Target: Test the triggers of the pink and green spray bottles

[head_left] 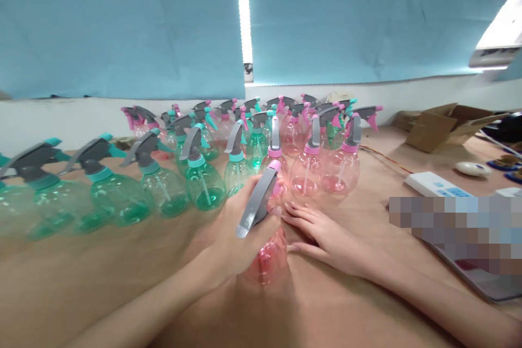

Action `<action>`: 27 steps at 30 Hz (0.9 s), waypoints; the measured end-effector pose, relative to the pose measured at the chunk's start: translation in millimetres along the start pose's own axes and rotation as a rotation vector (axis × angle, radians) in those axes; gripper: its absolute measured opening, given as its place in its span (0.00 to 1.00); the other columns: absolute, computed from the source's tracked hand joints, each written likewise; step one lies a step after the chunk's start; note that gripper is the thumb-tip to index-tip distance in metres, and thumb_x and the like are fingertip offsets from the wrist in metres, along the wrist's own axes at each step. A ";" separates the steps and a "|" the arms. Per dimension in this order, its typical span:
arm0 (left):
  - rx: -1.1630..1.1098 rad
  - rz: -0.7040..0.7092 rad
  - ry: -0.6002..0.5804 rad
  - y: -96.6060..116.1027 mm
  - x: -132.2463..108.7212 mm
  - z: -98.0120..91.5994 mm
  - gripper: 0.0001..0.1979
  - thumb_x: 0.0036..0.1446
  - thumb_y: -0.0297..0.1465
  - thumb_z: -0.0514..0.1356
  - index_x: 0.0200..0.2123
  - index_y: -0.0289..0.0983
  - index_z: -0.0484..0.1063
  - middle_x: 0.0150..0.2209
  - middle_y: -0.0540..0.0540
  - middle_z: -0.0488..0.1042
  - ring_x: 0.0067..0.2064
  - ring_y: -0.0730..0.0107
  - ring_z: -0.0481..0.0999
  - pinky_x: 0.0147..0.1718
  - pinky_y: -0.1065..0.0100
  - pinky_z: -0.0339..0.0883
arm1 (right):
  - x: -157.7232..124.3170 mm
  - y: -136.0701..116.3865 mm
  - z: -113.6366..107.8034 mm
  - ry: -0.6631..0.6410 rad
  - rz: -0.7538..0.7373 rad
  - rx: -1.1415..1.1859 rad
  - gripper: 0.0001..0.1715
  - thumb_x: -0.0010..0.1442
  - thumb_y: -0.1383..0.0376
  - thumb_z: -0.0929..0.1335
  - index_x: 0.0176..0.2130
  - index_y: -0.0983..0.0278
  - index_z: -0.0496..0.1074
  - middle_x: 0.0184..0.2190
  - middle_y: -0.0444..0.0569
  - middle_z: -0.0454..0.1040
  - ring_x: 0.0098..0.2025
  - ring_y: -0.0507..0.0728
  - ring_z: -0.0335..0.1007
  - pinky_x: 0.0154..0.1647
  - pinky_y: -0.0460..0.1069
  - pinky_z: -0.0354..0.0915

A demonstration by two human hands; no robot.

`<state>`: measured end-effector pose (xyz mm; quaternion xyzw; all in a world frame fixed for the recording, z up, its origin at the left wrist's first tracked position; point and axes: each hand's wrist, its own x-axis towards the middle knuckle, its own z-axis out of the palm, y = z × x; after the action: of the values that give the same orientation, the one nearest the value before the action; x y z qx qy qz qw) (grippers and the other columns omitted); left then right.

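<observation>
Bottle, pink with a grey trigger head, roughly upright at near centre over the table, left hand wrapped around its neck. Right hand lies palm down just right of it, fingers loosely spread, gripping nothing; fingertip contact with the bottle unclear. Green bottles line the left, pink bottles stand beyond, carton far right.

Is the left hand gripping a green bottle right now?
No, the left hand is wrapped around the upper part of a pink spray bottle, its see-through pink body showing below the fingers.
</observation>
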<state>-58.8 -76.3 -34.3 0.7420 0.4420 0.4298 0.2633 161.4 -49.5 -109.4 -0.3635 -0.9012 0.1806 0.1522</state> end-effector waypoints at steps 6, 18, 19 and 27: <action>-0.010 0.015 0.002 -0.4 1.3 0.4 0.10 0.55 0.26 0.56 0.41 0.42 0.66 0.27 0.55 0.66 0.28 0.72 0.65 0.28 0.70 0.61 | 0.0 0.5 0.4 0.011 0.001 0.006 0.40 0.67 0.45 0.62 0.66 0.67 0.60 0.68 0.61 0.58 0.70 0.68 0.50 0.68 0.67 0.52; -0.086 -0.088 -0.061 8.6 3.7 -0.3 0.09 0.53 0.27 0.56 0.39 0.41 0.68 0.26 0.55 0.68 0.25 0.74 0.64 0.26 0.71 0.61 | -0.6 0.3 1.0 0.038 -0.008 0.030 0.38 0.66 0.46 0.63 0.66 0.65 0.61 0.67 0.60 0.59 0.70 0.69 0.50 0.67 0.66 0.53; -0.097 -0.097 -0.069 9.1 4.2 -0.2 0.10 0.53 0.27 0.55 0.40 0.42 0.68 0.25 0.56 0.67 0.25 0.74 0.65 0.27 0.70 0.61 | -0.6 0.4 1.1 0.040 -0.007 0.031 0.38 0.66 0.46 0.63 0.66 0.64 0.61 0.67 0.60 0.59 0.70 0.69 0.50 0.67 0.66 0.53; -0.131 -0.053 -0.094 12.4 8.9 -0.6 0.22 0.49 0.27 0.54 0.49 0.43 0.68 0.27 0.55 0.70 0.23 0.74 0.65 0.25 0.70 0.63 | 0.3 -0.1 1.6 0.021 -0.009 0.002 0.40 0.67 0.45 0.61 0.68 0.64 0.57 0.68 0.59 0.57 0.70 0.67 0.48 0.69 0.65 0.50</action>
<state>-51.9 -74.2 -20.8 0.7305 0.4195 0.4154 0.3433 160.5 -49.7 -110.8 -0.3614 -0.9009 0.1769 0.1630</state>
